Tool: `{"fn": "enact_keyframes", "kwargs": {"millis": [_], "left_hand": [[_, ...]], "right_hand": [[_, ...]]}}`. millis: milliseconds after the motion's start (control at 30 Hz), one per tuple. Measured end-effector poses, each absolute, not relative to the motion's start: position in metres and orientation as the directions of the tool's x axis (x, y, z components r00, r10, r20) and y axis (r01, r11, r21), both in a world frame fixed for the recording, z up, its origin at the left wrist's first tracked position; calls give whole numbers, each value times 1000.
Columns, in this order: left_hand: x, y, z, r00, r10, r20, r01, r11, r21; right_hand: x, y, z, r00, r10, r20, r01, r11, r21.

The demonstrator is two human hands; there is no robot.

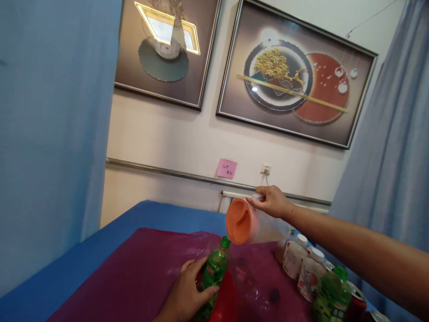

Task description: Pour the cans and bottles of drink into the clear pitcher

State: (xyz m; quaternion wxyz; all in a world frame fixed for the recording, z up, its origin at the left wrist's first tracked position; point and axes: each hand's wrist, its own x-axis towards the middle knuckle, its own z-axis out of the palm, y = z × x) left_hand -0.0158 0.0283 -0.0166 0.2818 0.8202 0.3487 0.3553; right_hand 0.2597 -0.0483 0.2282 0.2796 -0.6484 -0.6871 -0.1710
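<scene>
My left hand (pixel 189 288) is wrapped round a green plastic bottle (pixel 214 268), which stands slightly tilted with its open mouth up. Under and beside that bottle shows a red basin (pixel 226 297), partly hidden. By its handle, my right hand (pixel 270 201) grips a clear plastic pitcher (pixel 268 228) with an orange lid (pixel 238 222). The pitcher is tipped on its side, lid towards the left, its lower rim close to the bottle's mouth. Whether liquid is flowing between them I cannot tell.
A dark red plastic sheet (pixel 144 268) covers part of the blue surface (pixel 181 218). At the right stand white-capped bottles (pixel 310 273), another green bottle (pixel 331 295) and cans (pixel 355 299). Blue curtains (pixel 53 134) hang on both sides. A metal rail (pixel 161 170) runs along the wall.
</scene>
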Motion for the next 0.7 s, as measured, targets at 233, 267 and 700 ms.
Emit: {"fn": "enact_keyframes", "kwargs": {"millis": [233, 267, 700], "left_hand": [[-17, 28, -16, 500, 779, 379, 368, -587, 721], [-17, 28, -16, 501, 778, 379, 367, -588, 721], [-17, 26, -14, 498, 784, 371, 354, -574, 738]], "right_hand": [[258, -47, 228, -18, 798, 602, 987, 109, -116], [257, -47, 229, -22, 799, 601, 987, 112, -113], [254, -49, 230, -17, 804, 595, 982, 124, -140]]}}
